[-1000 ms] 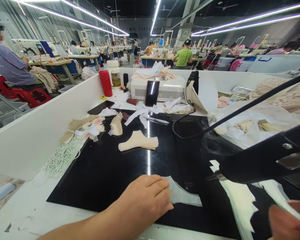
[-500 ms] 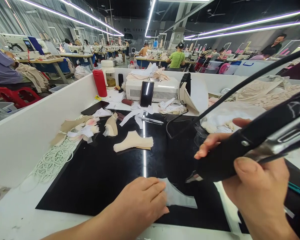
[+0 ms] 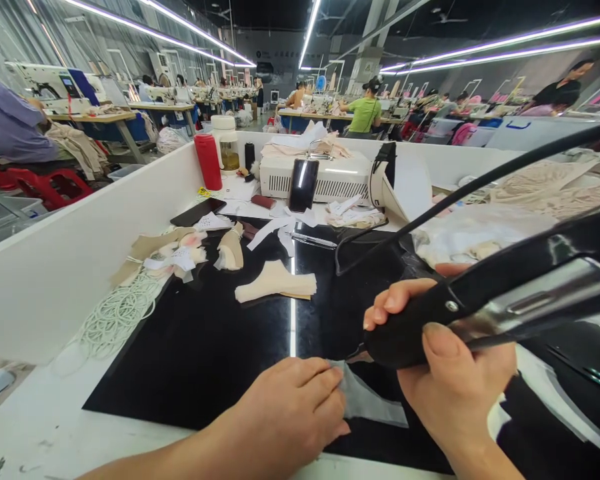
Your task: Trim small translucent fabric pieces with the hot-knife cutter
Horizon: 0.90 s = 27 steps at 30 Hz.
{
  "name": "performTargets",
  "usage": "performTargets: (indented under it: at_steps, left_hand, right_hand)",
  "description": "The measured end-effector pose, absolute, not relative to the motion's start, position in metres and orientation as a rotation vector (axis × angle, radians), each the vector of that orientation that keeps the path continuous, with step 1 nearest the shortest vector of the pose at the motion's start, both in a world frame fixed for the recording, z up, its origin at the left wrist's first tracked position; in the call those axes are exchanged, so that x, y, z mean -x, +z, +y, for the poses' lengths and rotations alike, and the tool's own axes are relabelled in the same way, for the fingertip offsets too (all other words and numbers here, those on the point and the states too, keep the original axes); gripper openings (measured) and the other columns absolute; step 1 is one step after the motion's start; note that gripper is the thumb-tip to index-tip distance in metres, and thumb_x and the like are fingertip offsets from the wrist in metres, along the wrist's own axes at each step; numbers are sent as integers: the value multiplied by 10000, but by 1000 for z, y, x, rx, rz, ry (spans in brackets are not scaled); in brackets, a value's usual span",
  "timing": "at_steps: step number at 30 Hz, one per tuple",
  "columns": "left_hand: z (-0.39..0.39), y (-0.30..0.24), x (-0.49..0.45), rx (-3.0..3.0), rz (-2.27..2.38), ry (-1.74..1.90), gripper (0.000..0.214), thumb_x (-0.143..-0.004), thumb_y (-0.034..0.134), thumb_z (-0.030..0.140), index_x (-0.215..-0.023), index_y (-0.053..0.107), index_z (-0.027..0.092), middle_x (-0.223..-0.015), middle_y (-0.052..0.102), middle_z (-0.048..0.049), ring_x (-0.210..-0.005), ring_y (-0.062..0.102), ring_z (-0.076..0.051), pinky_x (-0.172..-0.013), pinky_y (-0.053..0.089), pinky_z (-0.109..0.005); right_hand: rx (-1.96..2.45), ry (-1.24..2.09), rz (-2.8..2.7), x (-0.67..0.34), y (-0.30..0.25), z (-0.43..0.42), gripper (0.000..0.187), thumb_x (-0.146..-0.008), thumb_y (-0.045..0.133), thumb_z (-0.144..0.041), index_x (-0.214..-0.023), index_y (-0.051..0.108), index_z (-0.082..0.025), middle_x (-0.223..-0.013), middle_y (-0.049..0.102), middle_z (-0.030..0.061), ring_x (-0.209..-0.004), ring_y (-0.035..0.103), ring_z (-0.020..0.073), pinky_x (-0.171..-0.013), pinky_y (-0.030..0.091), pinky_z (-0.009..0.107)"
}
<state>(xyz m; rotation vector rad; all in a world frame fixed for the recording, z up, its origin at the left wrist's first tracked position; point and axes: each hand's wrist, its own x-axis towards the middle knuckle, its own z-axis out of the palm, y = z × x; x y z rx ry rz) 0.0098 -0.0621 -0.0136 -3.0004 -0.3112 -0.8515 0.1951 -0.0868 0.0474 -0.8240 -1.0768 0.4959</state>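
Observation:
My left hand (image 3: 300, 407) presses down on the left end of a thin, greyish, see-through fabric piece (image 3: 373, 400), its fingers bent together over the edge. The piece lies on a shiny black board (image 3: 200, 353). My right hand (image 3: 455, 373) is closed round a thick black hand-held tool (image 3: 405, 330) with a shiny metal strip along its side. The tool's pointed metal tip (image 3: 361, 355) is just above or touching the fabric's upper edge, beside my left fingertips. Further back on the board lies a cream fabric stack (image 3: 276, 281).
A black cable (image 3: 460, 200) arches across the right side. Left are pale green cord (image 3: 117, 310) and tied fabric bundles (image 3: 230, 247). Behind stand a pen (image 3: 315, 240), phone (image 3: 303, 185), red bottle (image 3: 208, 162) and white machine (image 3: 325, 177). White partition walls (image 3: 80, 267) border the table.
My right hand has moved left with the black tool, bringing its tip from a gap away to the fabric's upper edge. My left hand keeps its hold. The view has shifted slightly.

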Motion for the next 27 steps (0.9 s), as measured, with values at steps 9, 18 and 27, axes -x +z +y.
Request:
performTargets:
  at_steps: [9,18,27]
  left_hand:
    - [-60,-16,-9,3011,-297,-840,222,-1079,550,321,-1032,663,136,-1223,743,-28,-1156,671,-184,-908,557,-301]
    - [-59,-12,-7,3006,-280,-807,246,-1100,498,304,-1102,672,129,-1209,751,-40,-1122,682,-182,-880,580,-312]
    - [-59,-13,-7,2991,-281,-795,265,-1109,476,306,-1104,675,131,-1231,747,-34,-1107,692,-178,-931,585,-322]
  right_hand:
    - [836,499,-1035,-189,48,-84,369,-931,761,-334,-1234,554,-296,-857,650,-23,-694,635,174,-601,561,339]
    - [779,584,-987,-178,49,-82,454,-890,797,-402,-1244,530,-305,-855,641,-32,-646,619,169,-537,528,314]
    - [802,566,-986,-175,49,-80,395,-916,766,-377,-1223,532,-291,-847,648,-34,-645,621,163,-572,536,328]
